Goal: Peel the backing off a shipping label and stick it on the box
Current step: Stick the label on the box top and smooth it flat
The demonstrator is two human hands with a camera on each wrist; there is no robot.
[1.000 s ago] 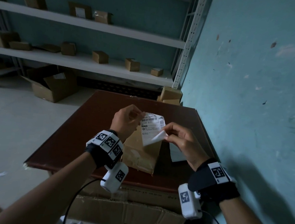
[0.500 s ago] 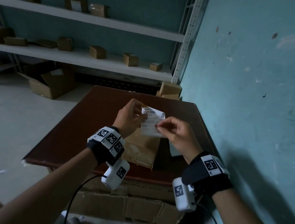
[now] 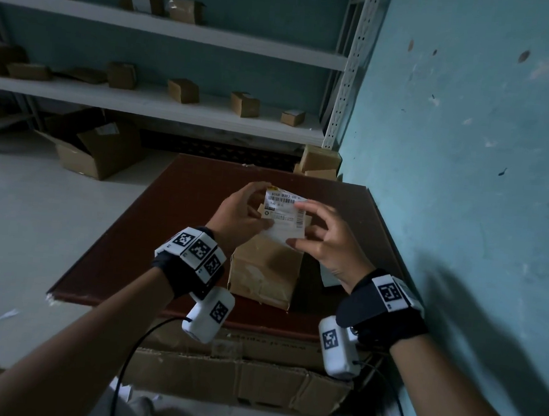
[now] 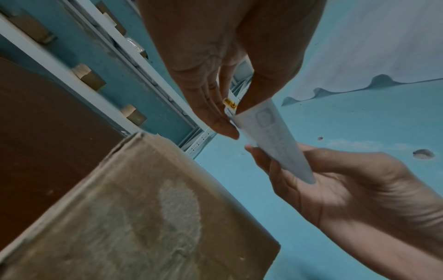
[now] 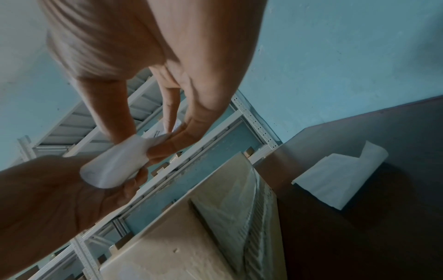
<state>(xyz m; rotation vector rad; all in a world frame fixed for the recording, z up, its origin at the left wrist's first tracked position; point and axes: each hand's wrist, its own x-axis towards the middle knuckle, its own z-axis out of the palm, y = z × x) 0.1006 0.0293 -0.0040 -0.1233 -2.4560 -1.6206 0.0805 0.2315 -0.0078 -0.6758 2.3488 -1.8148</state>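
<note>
A white shipping label (image 3: 284, 212) with a barcode is held printed side up, just above the far end of a brown cardboard box (image 3: 263, 271). The box lies on a dark red-brown table (image 3: 153, 231). My left hand (image 3: 250, 211) pinches the label's left edge; in the left wrist view its fingertips (image 4: 223, 125) grip the label (image 4: 275, 144) near a yellow mark. My right hand (image 3: 312, 232) holds the right side, index finger on the upper edge and thumb at the lower corner. In the right wrist view the right hand's thumb and fingers (image 5: 167, 145) pinch the curled paper (image 5: 115, 166). Whether the backing is still on, I cannot tell.
A loose white sheet (image 5: 335, 180) with a curled corner lies on the table right of the box, by the blue wall (image 3: 465, 190). White shelves (image 3: 176, 108) with small cartons stand behind. An open carton (image 3: 97, 151) sits on the floor at left, and flattened cardboard (image 3: 236, 382) under the table's near edge.
A second ago my right hand was pulling a peeled lower corner away. The hands then came together, and now the label is held flatter over the box with the right fingers spread along its edge.
</note>
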